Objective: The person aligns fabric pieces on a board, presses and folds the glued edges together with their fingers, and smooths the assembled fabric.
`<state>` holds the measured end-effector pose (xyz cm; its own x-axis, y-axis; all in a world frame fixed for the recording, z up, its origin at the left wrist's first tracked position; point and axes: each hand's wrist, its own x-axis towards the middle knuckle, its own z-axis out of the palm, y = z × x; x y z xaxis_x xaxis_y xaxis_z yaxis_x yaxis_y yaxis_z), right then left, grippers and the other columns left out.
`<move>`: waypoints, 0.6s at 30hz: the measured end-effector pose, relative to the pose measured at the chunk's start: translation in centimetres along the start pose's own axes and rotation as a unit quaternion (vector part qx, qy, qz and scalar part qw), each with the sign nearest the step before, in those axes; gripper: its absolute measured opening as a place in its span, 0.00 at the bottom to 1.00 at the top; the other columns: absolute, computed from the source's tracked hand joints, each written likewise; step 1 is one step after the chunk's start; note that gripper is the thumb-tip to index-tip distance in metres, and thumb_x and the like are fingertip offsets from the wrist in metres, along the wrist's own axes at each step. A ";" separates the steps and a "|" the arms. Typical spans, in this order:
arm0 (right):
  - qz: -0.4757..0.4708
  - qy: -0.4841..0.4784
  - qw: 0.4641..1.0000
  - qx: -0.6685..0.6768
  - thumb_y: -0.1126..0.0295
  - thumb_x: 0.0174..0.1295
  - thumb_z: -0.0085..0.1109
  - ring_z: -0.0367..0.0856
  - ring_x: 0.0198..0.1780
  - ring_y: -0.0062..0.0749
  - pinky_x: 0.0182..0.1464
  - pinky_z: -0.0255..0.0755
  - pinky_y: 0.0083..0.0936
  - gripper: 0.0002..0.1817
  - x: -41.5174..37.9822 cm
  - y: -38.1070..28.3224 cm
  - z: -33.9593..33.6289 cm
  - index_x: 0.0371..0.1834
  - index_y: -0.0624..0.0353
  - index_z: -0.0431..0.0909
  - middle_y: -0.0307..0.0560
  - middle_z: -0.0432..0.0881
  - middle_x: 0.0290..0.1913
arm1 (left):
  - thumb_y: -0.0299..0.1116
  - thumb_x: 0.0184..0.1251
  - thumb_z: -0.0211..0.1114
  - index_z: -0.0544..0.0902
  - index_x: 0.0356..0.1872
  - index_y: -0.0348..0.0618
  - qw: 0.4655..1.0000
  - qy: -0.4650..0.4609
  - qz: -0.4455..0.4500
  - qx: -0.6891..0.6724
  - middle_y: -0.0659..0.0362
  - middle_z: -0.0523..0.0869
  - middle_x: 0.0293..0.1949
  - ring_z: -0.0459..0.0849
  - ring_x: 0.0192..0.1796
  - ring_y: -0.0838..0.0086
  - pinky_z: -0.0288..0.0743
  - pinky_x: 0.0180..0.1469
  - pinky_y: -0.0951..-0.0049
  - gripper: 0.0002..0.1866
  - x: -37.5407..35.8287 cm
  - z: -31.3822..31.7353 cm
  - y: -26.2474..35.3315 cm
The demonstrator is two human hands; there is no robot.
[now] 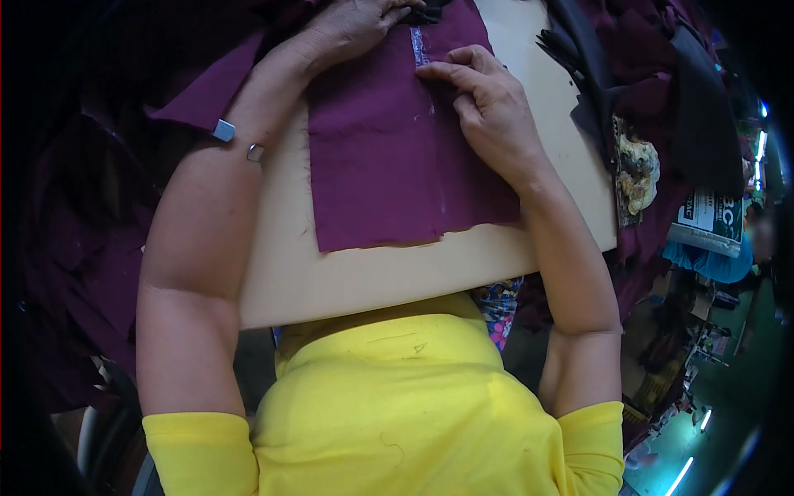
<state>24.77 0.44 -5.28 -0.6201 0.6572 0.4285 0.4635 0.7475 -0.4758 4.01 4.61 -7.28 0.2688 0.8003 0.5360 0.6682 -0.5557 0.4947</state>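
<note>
I'd smooth that flat purple cloth (372,165) gently by its whitish strip (418,46); whether left hand (354,31) or right hand (496,114) grips, I can't tell.

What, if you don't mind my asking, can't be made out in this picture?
In the head view:
Far end of the maroon fabric: cut off by the top edge.
Dark piece by the left hand: cut off by the top edge.
Whether the right hand pinches or presses at the whitish strip: too small.
Fine print on the green-and-white box: too small.
Most of the floral cloth: hidden by the tabletop and yellow shirt.
</note>
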 end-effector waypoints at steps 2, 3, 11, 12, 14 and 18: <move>-0.042 0.006 0.999 -0.029 0.85 0.47 0.51 0.77 0.44 0.41 0.48 0.71 0.33 0.16 -0.5 -0.3 -0.2 0.38 0.59 0.82 0.49 0.76 0.39 | 0.27 0.64 0.53 0.81 0.41 0.34 1.000 -0.004 -0.004 -0.004 0.49 0.82 0.42 0.80 0.47 0.57 0.72 0.51 0.65 0.11 0.0 -0.1 -0.1; -0.047 -0.014 0.998 -0.034 0.87 0.47 0.50 0.77 0.44 0.40 0.48 0.71 0.31 0.18 -1.2 -0.8 -0.5 0.39 0.59 0.82 0.49 0.76 0.40 | 0.27 0.65 0.53 0.81 0.41 0.34 1.000 -0.005 -0.003 -0.003 0.49 0.82 0.42 0.80 0.47 0.57 0.72 0.51 0.65 0.11 -0.1 -0.1 0.0; -0.021 -0.031 0.999 -0.029 0.88 0.47 0.50 0.77 0.43 0.43 0.46 0.72 0.32 0.18 -2.8 -2.1 -0.9 0.40 0.61 0.81 0.51 0.75 0.41 | 0.28 0.65 0.53 0.81 0.41 0.35 1.000 0.001 0.015 0.001 0.49 0.82 0.42 0.80 0.47 0.57 0.72 0.51 0.65 0.11 0.1 0.3 -0.5; -0.016 -0.014 0.999 -0.037 0.87 0.48 0.51 0.76 0.42 0.44 0.45 0.72 0.33 0.16 -2.6 -2.2 -0.6 0.39 0.62 0.81 0.51 0.75 0.40 | 0.28 0.65 0.53 0.81 0.41 0.35 1.000 -0.001 0.009 -0.001 0.49 0.82 0.42 0.80 0.47 0.57 0.72 0.51 0.65 0.11 0.1 0.2 -0.3; -0.034 -0.025 0.998 -0.036 0.89 0.46 0.50 0.76 0.42 0.44 0.45 0.72 0.32 0.20 -3.2 -2.6 -0.8 0.42 0.61 0.81 0.52 0.74 0.41 | 0.27 0.65 0.53 0.81 0.41 0.35 1.000 -0.007 -0.003 -0.003 0.49 0.82 0.42 0.80 0.47 0.57 0.72 0.51 0.65 0.10 0.0 0.0 0.1; -0.015 -0.081 0.997 -0.004 0.90 0.42 0.48 0.78 0.43 0.41 0.45 0.73 0.29 0.25 -5.1 -4.1 -2.5 0.45 0.59 0.80 0.51 0.74 0.42 | 0.27 0.65 0.53 0.81 0.41 0.35 1.000 -0.008 -0.007 -0.002 0.50 0.82 0.42 0.80 0.47 0.57 0.72 0.51 0.65 0.10 0.0 -0.3 0.0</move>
<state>27.62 -5.77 -3.60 -0.7271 0.6109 0.3132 0.4479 0.7679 -0.4579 3.79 4.58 -7.11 0.2700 0.8112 0.5187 0.6688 -0.5455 0.5051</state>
